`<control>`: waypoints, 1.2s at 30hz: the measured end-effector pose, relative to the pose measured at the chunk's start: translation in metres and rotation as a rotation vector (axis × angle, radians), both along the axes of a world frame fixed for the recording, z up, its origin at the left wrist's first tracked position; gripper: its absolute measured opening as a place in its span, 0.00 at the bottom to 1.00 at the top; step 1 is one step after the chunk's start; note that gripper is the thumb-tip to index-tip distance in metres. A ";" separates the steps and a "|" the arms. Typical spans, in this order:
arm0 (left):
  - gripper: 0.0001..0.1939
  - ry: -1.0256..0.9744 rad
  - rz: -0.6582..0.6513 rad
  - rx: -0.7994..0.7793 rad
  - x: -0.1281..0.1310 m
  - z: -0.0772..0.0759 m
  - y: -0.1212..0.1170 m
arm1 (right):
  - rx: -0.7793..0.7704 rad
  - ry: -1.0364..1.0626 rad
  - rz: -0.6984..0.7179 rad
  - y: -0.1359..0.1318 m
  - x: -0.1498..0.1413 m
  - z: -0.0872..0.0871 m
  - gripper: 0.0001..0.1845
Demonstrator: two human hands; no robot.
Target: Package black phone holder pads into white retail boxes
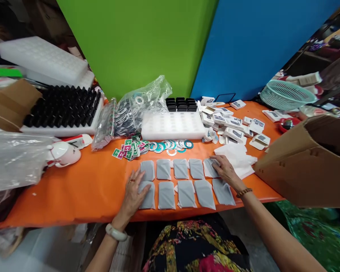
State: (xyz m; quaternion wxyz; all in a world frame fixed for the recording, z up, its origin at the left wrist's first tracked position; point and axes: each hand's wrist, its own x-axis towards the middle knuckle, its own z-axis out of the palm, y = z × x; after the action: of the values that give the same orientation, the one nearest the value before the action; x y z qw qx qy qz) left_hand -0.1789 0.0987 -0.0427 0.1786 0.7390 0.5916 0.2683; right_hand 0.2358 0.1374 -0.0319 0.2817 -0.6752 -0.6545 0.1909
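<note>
Grey packets (166, 195) line the counter (96, 189) in two rows, left hand (133, 192) loosely spread, right hand (225, 169) touching a corner packet (209, 170), grip unclear; straightening seems underway, probably calling for light nudges next.

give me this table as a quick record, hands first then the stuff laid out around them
left hand: spread, over the front row's leftmost packet
right hand: fingertips on the back row's rightmost packet
grey packets: ten, thinly wrapped, two rows of five
behind packets: green and pink cards, teal-and-white round pieces, white foam tray
right of tray: small white boxes, piled
far right: open cardboard carton
surface: orange table cover
</note>
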 end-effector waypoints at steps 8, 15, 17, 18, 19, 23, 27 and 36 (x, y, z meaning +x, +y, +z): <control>0.25 0.125 -0.097 -0.120 0.013 0.003 -0.002 | 0.070 0.041 0.026 -0.006 0.006 -0.012 0.17; 0.19 -0.127 0.123 -0.142 0.000 0.026 0.009 | 0.266 -0.027 0.066 -0.006 0.010 -0.033 0.19; 0.18 -0.153 0.302 -0.114 -0.006 0.035 0.021 | 0.331 -0.055 0.069 -0.006 0.010 -0.039 0.19; 0.19 -0.143 0.368 -0.100 -0.009 0.040 0.028 | 0.353 -0.067 0.068 -0.006 0.010 -0.041 0.20; 0.20 -0.125 0.411 -0.087 -0.011 0.044 0.036 | 0.367 -0.077 0.067 -0.005 0.010 -0.043 0.20; 0.32 -0.059 0.465 -0.064 -0.008 0.054 0.074 | 0.374 -0.086 0.074 -0.004 0.011 -0.047 0.20; 0.32 -0.031 0.476 -0.093 -0.001 0.054 0.102 | 0.385 -0.075 0.051 -0.003 0.011 -0.049 0.19; 0.22 -0.039 0.583 -0.164 -0.025 0.064 0.132 | 0.383 -0.080 0.054 -0.003 0.009 -0.048 0.20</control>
State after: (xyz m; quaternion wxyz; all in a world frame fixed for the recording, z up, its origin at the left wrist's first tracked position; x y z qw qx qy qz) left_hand -0.2035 0.2307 0.0217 0.1647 0.5159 0.7948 0.2738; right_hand 0.2452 0.1347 -0.0800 0.3736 -0.5985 -0.7074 0.0435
